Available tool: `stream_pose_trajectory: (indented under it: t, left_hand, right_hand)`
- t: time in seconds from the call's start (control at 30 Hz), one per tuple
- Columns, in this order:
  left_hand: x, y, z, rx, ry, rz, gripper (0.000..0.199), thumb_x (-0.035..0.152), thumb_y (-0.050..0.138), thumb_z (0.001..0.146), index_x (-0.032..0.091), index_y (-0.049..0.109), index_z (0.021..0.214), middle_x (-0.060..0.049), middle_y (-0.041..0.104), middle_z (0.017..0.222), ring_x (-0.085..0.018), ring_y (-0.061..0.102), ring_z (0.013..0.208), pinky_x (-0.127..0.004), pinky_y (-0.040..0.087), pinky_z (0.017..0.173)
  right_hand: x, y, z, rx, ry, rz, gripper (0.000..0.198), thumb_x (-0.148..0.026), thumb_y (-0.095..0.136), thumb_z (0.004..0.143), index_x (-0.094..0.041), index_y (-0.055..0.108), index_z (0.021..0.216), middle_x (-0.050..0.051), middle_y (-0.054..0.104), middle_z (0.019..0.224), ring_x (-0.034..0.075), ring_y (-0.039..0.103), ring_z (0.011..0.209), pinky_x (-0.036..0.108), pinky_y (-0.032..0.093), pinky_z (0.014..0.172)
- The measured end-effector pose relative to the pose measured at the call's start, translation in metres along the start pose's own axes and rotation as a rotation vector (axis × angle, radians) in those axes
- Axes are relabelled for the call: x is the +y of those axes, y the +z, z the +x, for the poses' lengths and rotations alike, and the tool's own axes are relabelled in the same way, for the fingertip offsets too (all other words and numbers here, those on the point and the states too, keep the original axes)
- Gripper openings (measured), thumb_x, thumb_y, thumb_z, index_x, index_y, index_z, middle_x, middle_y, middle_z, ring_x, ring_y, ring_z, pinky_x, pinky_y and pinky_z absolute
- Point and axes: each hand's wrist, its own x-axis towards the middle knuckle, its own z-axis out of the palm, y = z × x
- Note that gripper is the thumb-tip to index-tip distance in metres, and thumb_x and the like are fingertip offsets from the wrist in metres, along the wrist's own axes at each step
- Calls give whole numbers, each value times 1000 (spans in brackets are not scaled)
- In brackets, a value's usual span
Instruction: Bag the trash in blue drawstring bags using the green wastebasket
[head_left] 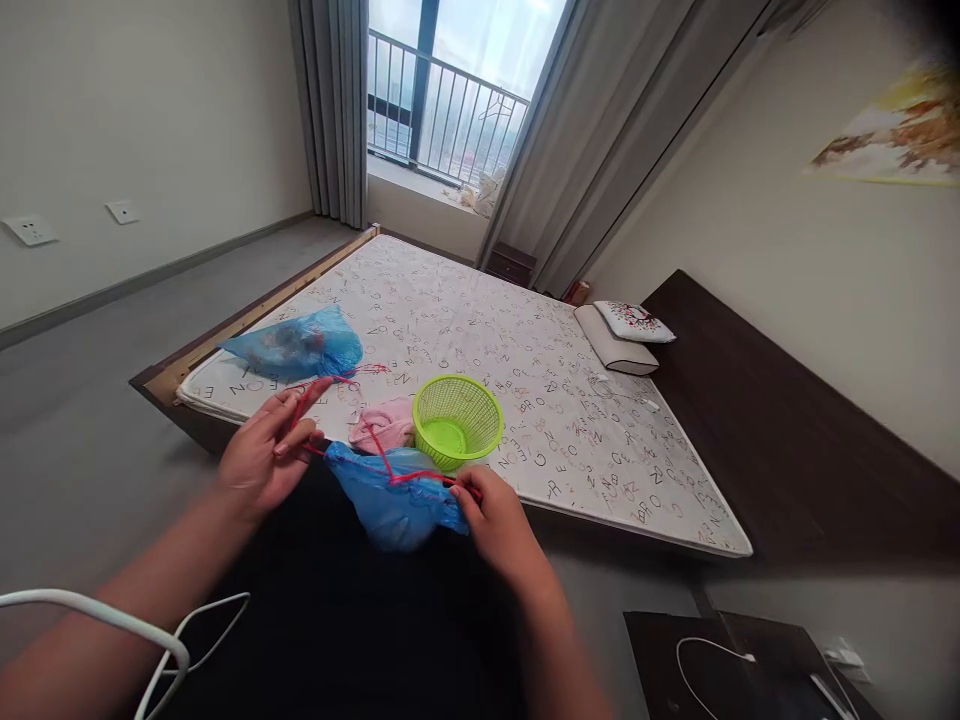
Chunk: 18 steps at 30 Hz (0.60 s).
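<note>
A blue plastic bag (401, 510) with a red drawstring (420, 476) hangs between my hands, low in front of me. My left hand (274, 440) is closed on a loop of the red drawstring at the bag's left end. With thumb and fingers, my right hand (484, 500) pinches the drawstring and rim at the other end. Just beyond the bag, a green plastic basket (457, 415) stands on the mattress. Beside it lies a crumpled pink cloth (386, 425). A second blue bag (300, 345), with dim contents inside, rests farther left.
The patterned mattress (465, 300) lies on a dark bed frame (169, 405). A pillow and a cushion (634, 322) are by the headboard (720, 400). A white cable (97, 610) crosses the lower left. A dark bedside table (720, 670) stands at lower right.
</note>
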Motion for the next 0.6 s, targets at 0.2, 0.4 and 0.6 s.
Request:
stream_pose_trajectory:
  t: [0.2,0.4,0.6]
  left_hand:
    - [13,-1,7,10,236,154,32,8,75,74,22,59,98,-2,59,145,-21,74,91,-29,65,63]
    - [7,-10,0,-149,347,308,27,5,75,73,17,51,79,-4,73,118,-3,57,50,-25,55,59]
    - [7,-1,-30,-462,365,704,15,9,68,84,19,60,76,-4,76,98,-10,59,59,-24,50,56]
  right_hand:
    - [9,-6,1,173,27,138,22,-33,54,97,-22,66,111,6,69,103,20,63,94,33,48,84]
    - [10,-12,1,578,96,192,27,-31,55,94,-23,64,118,5,64,103,18,61,87,32,51,77]
    - [-10,4,-7,686,-404,25,29,-9,55,88,-24,65,111,7,65,109,21,61,107,39,50,95]
